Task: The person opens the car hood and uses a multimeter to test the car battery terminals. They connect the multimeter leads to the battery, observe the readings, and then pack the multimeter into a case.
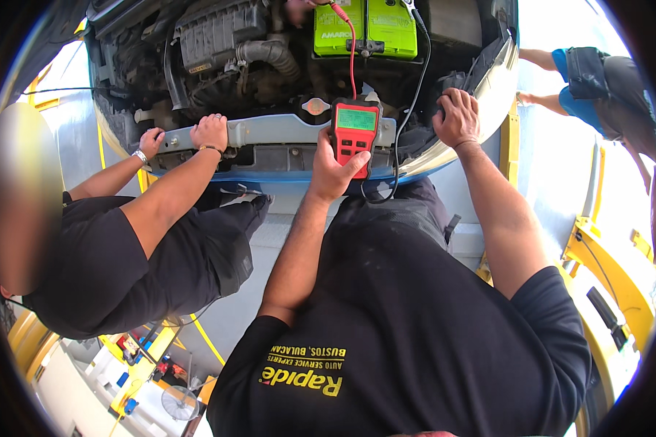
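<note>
Head-worn fisheye, looking down, close above chest [415,313], toward engine bay [270,130]; rim detail uncertain.

Yellow lettering [302,370] in several lines, upside down, on the wearer's black shirt [430,320], pale lettering [335,35] on a bright green battery [393,30], small dark characters [356,116] on the lit green screen [358,124] of a red handheld tester [354,138]

There's open room over the crossbar [270,131] between the co-worker's hand [210,133] and the tester [356,140]; a black cable [396,162] (looping low) obstructs the tester's right.
</note>
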A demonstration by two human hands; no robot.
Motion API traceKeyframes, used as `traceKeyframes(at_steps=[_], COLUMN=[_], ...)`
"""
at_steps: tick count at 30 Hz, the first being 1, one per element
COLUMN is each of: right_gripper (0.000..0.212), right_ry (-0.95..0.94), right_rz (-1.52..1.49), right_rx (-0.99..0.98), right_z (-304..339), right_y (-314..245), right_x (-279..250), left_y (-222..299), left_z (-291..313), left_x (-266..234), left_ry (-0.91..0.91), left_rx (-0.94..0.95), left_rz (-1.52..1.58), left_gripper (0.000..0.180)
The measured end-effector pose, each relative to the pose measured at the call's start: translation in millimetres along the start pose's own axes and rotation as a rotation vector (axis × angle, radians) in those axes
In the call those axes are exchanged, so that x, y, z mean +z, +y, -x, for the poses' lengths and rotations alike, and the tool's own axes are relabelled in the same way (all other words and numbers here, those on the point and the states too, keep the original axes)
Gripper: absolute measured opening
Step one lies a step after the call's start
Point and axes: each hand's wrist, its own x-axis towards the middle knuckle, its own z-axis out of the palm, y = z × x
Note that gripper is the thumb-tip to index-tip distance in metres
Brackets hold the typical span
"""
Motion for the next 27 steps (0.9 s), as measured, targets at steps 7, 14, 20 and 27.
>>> traceKeyframes(at_steps=[7, 14, 20, 27], right_gripper=[0.025, 0.028, 0.029, 0.027], right_ry=[0.001, 0.028, 0.031, 0.021], right_rz=[-0.002, -0.003, -0.015, -0.028], right_rx=[-0.005, -0.006, -0.005, 0.003], right_z=[1.2, -0.8, -1.6, -2.1], right_y=[1.2, -0.7, -1.2, -0.6], right_x=[1.9, -0.5, -2.4, -2.7], left_y=[-5.3, -13.6, -25.0, -26.5], left_z=[-7.3, -17.6, -26.2, -34.3], left_x=[-5.3, -9.4, -16.6, -18.7], left_ry=[-0.016, -0.007, 0.019, 0.027], left_rx=[-0.046, -0.067, -0.151, -0.137], left_rz=[-0.055, 0.128, 0.195, 0.132], left_gripper=[0.067, 0.055, 0.044, 0.044])
